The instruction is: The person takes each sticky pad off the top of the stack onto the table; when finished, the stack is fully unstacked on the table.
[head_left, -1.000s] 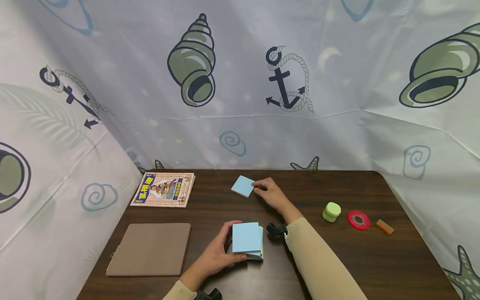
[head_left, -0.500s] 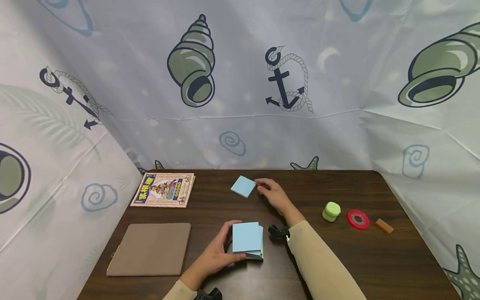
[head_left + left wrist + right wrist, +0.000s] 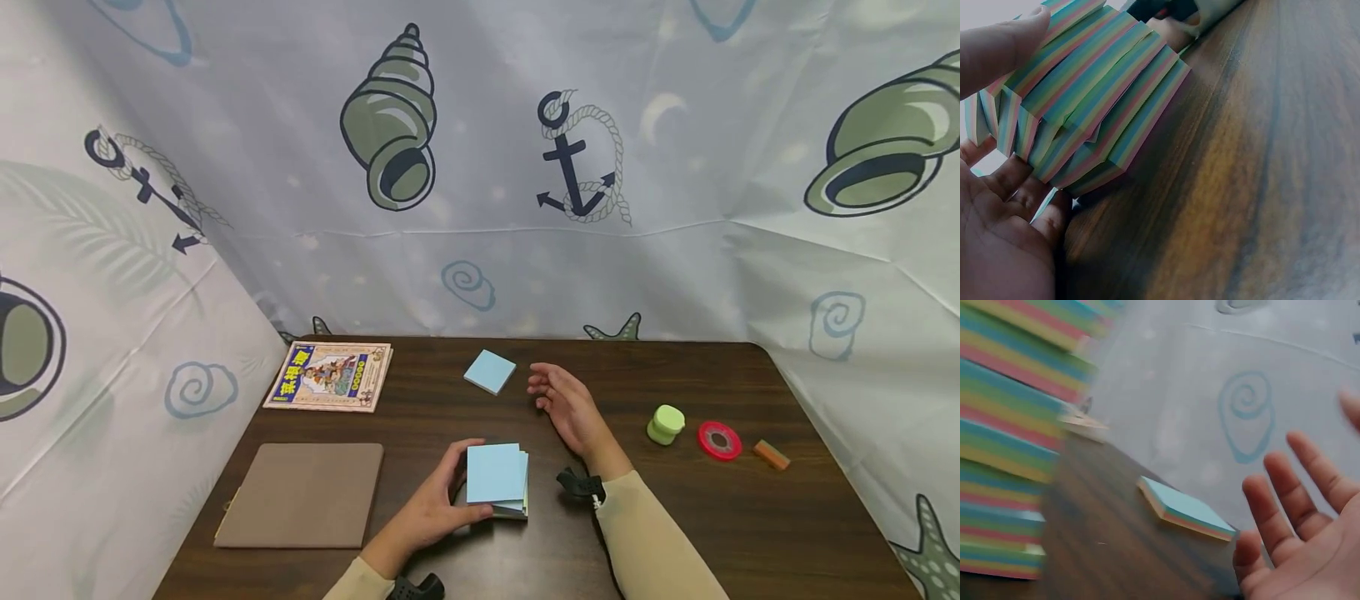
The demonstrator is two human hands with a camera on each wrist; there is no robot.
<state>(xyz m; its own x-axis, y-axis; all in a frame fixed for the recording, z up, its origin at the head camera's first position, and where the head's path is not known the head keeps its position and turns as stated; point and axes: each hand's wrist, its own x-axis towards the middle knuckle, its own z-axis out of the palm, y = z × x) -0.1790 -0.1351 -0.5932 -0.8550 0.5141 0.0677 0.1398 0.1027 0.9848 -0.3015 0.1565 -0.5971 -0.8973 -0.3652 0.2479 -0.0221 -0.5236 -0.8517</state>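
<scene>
dark brown wooden table [image 3: 750, 517], rounded far corners. pale blue-grey curtain [image 3: 675, 275] printed with shells, anchors, spirals and starfish hangs behind the far edge and along both side edges. light soft, even.

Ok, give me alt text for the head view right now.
A left hand grips a blue-topped sticky-note stack on a dark table. The right hand, open, hangs beside a smaller blue pad.
</scene>
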